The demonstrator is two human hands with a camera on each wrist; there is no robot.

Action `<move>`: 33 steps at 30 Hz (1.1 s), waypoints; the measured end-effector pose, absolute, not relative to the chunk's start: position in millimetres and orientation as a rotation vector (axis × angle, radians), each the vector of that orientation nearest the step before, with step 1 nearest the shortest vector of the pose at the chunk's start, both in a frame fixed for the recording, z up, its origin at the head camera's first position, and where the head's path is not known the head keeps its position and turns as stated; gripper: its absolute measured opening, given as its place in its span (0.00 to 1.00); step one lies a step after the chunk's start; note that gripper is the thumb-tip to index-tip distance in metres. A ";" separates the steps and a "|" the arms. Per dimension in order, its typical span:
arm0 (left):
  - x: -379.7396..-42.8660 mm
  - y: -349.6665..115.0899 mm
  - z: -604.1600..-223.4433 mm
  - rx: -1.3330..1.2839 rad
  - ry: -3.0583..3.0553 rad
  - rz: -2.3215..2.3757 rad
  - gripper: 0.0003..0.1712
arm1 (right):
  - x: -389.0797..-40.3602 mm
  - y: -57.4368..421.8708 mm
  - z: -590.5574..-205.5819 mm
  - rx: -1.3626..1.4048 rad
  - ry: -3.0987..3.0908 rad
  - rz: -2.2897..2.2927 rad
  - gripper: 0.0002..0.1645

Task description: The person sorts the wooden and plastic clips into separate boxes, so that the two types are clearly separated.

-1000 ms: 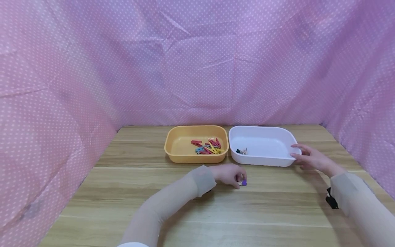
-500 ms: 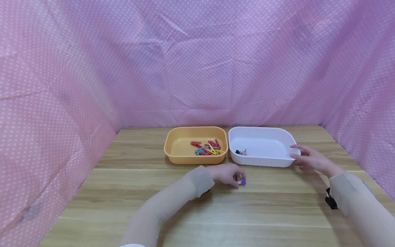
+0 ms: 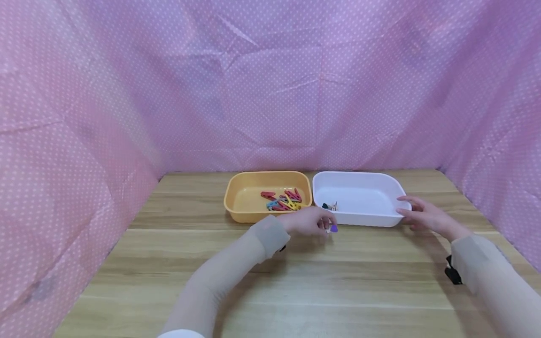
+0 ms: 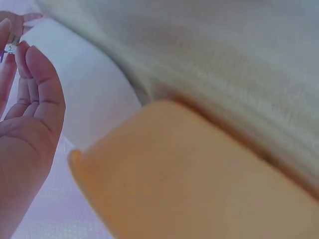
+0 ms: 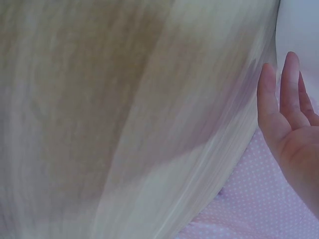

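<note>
My left hand (image 3: 308,221) pinches a small clip with a purple heart-shaped end (image 3: 334,228), just above the table by the front wall of the white tray (image 3: 367,219). In the left wrist view the clip (image 4: 11,48) shows only partly between thumb and fingers. My right hand (image 3: 428,218) touches the white tray's right end with extended fingers, its fingertips over the rim. A few small clips (image 3: 330,206), one with a dark green end, lie in the tray's near left corner.
Left of the white tray stands a yellow tray (image 3: 243,217) holding several coloured clothespins (image 3: 285,202), red, blue and yellow. Both trays sit near the far edge of the wooden table (image 3: 338,291). Pink dotted cloth (image 3: 270,94) hangs behind and at both sides.
My left hand has lifted the purple heart clip off the table and moved away from me toward the white tray. The right hand stays at the tray's end.
</note>
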State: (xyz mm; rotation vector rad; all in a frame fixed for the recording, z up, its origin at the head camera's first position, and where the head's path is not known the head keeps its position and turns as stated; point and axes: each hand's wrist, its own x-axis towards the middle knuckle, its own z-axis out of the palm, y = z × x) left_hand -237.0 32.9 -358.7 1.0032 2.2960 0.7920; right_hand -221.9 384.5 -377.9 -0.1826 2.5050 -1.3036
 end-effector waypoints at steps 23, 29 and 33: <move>-264.9 21.3 -309.3 1.004 2.531 0.854 0.17 | -222.0 384.3 -376.5 -0.156 2.458 -1.356 0.37; -267.5 21.4 -304.3 0.972 2.541 0.833 0.17 | -220.0 383.0 -378.0 -0.136 2.358 -1.515 0.20; -269.6 20.2 -303.9 0.973 2.539 0.847 0.18 | -219.5 382.1 -378.1 -0.117 2.253 -1.644 0.17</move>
